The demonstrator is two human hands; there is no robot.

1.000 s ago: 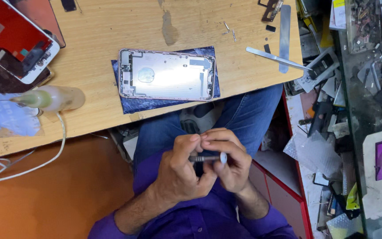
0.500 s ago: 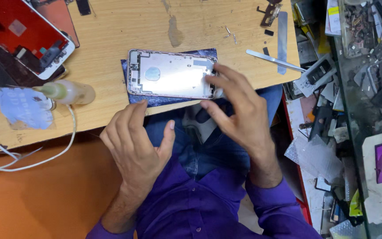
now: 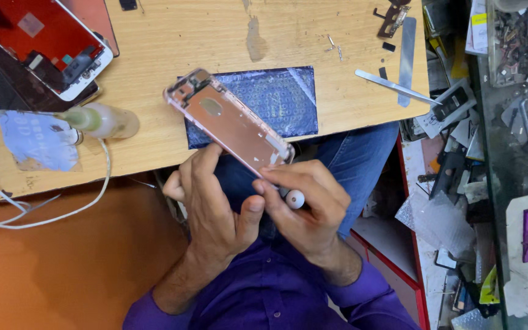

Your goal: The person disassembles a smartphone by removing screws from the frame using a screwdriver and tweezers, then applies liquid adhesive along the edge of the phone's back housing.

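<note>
My left hand (image 3: 212, 205) holds a rose-gold phone housing (image 3: 227, 122) lifted off the table and tilted, its back facing up. My right hand (image 3: 307, 208) grips a small screwdriver with a white round cap (image 3: 294, 198) and touches the housing's lower end. Both hands are over my lap, just in front of the wooden table's (image 3: 172, 36) edge. A dark blue work mat (image 3: 276, 98) lies on the table where the housing lay.
A red-backed phone screen (image 3: 41, 46) lies at the table's far left. A small clear bottle (image 3: 102, 120) and a white cable (image 3: 62, 211) sit near the left edge. Metal pry tools (image 3: 398, 67) lie at the right. Cluttered phone parts fill the right side.
The housing was lying on the mat; now my left hand has lifted it and turned it over. My right hand has come back to it with the screwdriver.
</note>
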